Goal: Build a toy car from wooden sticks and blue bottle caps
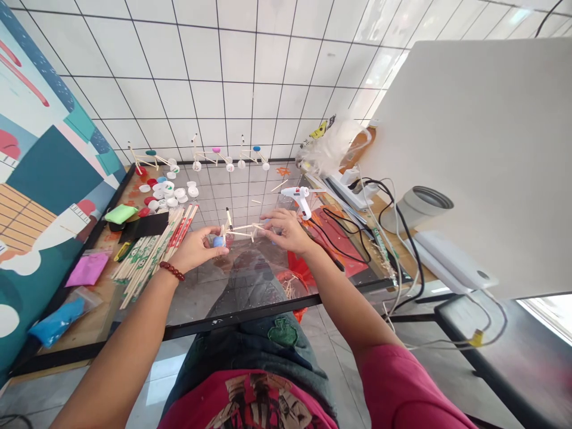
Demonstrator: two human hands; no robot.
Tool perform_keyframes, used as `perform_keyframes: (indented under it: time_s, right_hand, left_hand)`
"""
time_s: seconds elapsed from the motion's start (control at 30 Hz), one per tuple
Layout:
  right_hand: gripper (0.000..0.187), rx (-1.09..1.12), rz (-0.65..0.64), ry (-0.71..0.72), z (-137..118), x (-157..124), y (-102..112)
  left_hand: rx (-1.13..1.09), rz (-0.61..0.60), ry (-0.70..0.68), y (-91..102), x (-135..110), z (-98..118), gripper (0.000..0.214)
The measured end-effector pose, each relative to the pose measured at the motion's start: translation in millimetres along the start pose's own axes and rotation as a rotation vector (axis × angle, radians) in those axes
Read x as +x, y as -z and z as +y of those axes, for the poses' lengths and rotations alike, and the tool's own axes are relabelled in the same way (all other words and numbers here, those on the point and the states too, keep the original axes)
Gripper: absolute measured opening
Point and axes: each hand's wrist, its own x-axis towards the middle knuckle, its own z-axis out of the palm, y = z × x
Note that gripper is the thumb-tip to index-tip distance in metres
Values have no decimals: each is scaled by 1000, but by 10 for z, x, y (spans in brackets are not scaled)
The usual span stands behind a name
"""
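Between my hands is a small bicycle model [241, 233] of thin wooden sticks, with a dark-tipped upright at its left end. Thumb and fingers of my left hand [196, 247] close around that end, at a blue bottle cap [218, 241] that forms a wheel. My right hand [288, 229] pinches the frame's right end; its fingers hide part of what is there. Behind it, a white glue gun [298, 195] lies on the glass-like tabletop [214, 286].
Three similar stick models [156, 158] stand along the wall. On the left are loose bottle caps [167, 190], bundled chopsticks [147, 259], a pink packet [88, 268] and a blue packet [60, 319]. Black cable [344, 223], a power strip [346, 189] and a grey cylinder [420, 207] occupy the right.
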Motion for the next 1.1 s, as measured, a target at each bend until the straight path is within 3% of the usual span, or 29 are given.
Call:
perform_keyframes:
  time_s: [0.3,0.57,0.73,0.97,1.1]
  right_hand:
    - [23,96,-19,3,10,40,-150]
    - [20,100,-57,54,-53,69,-189]
    - [21,80,-61,59,-79,101,-208]
    - [19,80,-19,107,-60,96,-243]
    - [19,91,1,122,-48,98,-244]
  left_hand:
    - [-51,63,1,-16,-20,48,73]
    - [-9,295,-228,-39,-32,183,51]
    - [-51,258,-276,-15,79,202,32]
    - [-108,206,-257,68,187,219,54]
    - [-184,231,-229,3,175,207,38]
